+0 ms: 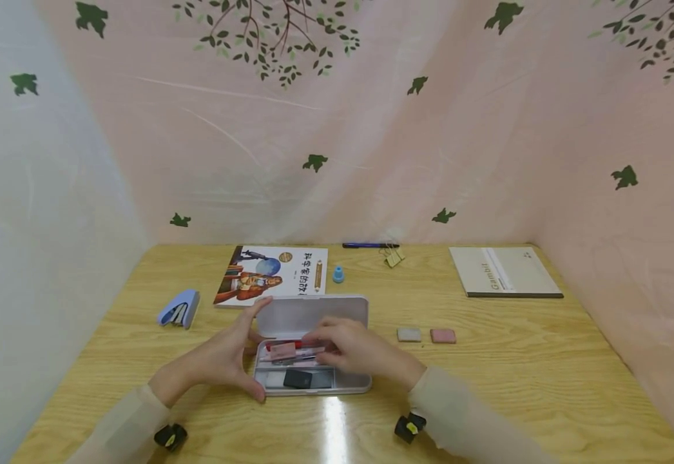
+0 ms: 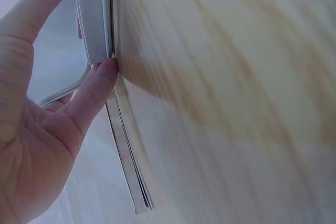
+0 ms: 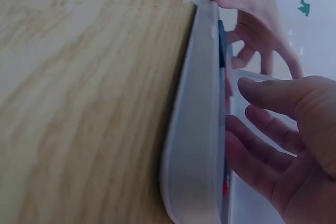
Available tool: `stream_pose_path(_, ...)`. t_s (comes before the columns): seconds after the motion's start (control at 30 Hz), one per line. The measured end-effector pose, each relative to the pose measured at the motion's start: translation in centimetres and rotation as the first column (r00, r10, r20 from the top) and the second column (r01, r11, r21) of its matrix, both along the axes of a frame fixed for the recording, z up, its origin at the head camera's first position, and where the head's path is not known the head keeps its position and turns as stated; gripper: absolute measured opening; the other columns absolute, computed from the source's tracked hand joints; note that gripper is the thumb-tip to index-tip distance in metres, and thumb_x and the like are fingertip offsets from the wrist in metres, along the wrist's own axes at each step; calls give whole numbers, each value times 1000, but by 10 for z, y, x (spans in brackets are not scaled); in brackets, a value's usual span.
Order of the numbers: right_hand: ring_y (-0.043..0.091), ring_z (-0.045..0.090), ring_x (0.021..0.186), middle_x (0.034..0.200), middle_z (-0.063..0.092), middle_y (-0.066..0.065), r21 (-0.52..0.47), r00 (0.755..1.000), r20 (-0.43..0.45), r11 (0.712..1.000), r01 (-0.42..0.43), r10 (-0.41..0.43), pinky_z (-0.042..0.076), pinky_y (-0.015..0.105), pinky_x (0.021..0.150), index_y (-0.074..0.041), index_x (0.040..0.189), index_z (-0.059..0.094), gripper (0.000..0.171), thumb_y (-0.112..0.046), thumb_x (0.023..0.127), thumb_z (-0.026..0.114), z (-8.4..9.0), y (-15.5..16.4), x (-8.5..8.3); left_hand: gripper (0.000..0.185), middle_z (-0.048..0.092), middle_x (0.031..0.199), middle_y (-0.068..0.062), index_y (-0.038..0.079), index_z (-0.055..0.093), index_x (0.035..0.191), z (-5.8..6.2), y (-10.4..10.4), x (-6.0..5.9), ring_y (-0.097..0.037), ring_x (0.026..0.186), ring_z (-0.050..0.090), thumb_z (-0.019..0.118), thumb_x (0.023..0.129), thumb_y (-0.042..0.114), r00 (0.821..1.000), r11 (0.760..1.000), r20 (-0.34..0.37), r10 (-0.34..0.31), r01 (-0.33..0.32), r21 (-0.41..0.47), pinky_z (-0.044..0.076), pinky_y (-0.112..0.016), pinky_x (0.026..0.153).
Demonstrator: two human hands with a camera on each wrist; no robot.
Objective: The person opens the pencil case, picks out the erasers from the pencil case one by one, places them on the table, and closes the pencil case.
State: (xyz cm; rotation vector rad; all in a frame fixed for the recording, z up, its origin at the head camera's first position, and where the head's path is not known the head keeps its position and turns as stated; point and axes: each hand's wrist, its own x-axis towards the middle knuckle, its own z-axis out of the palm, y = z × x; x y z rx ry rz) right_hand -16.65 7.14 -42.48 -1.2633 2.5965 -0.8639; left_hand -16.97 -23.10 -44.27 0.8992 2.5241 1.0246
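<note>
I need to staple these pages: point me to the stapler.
In the head view, the blue stapler lies on the table's left side, left of the picture book, beyond the left hand.

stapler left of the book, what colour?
Light blue stapler, clearest in the head view, left of the book.

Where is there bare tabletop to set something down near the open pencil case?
Bare wood lies right of the pencil case, beyond the grey eraser and pink eraser, below the notebook. More lies between the stapler and left hand. Crowded: behind the case, by the book, blue cap and binder clips.
</note>
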Motion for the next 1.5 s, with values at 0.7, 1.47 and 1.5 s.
stream_pose_path(0.7,9,65,97,110,70,-2,162,992,-84,981,103,-91,53,25,84,-14,124,72,33,-26,94,75,-14,-36,-2,145,20,160,-17,26,-5,162,2,-1,0,-18,112,63,97,60,48,1000,1000,17,-3,3,2,55,-38,93)
stream_pose_path(1.47,0,56,72,84,68,-9,48,987,-79,988,146,-142,46,15,65,-14,106,77,20,-22,88,80,-12,-44,-4,146,29,156,-17,24,-3,162,0,0,0,-17,111,64,97,59,51,1000,1000,-12,-1,1,0,55,-41,93)
stream_pose_path(1.5,1,57,73,85,68,-8,32,987,-69,989,146,-144,47,16,66,-13,106,77,20,-22,88,80,-10,-41,-2,147,29,156,-17,23,-3,162,0,0,0,-17,111,64,97,58,51,1000,1000,-13,1,-1,-1,55,-41,93)
